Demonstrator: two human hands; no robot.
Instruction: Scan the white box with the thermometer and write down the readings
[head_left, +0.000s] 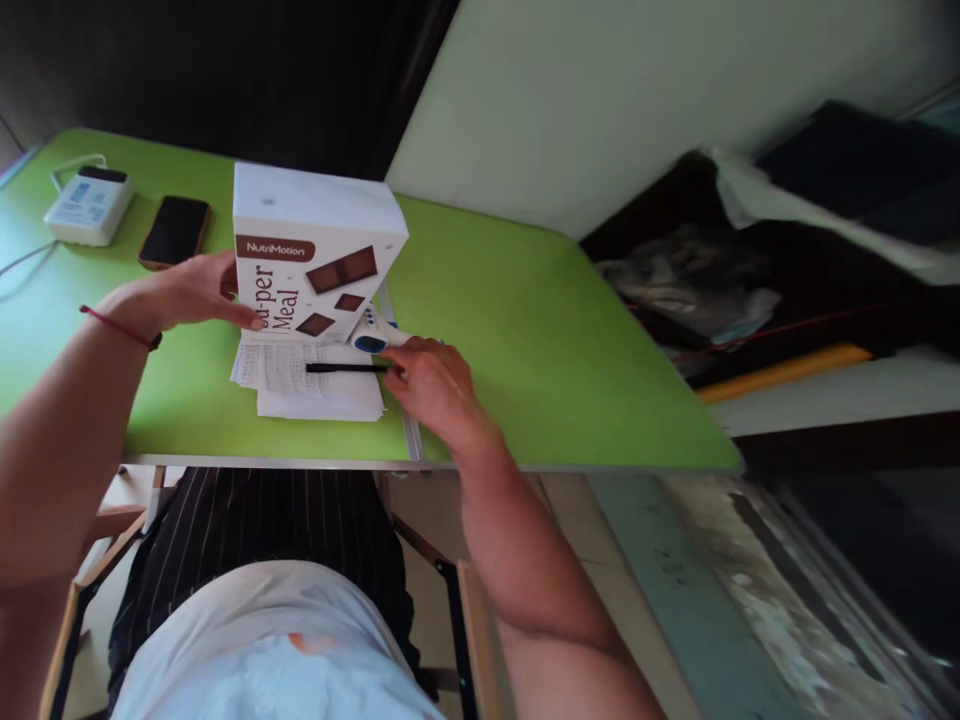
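Note:
A white NutriMotion meal box (319, 265) with brown chocolate pictures stands on the green table. My left hand (199, 290) holds its left side, thumb on the front face and the other fingers partly hidden behind the edge. At the box's lower right corner, my right hand (435, 382) has its fingers closed around a white handheld device with a blue oval end (370, 335). Part of that device is hidden by the hand and the box. A black pen (345, 367) lies across printed papers (319, 402) in front of the box, its right end meeting my right fingertips.
The green table (540, 340) has a metal-trimmed front edge. On its left are a black phone (176, 230) and a white adapter box (90, 208) with cables. A wall (570, 100) rises behind, and a cluttered shelf (697, 285) stands at the right.

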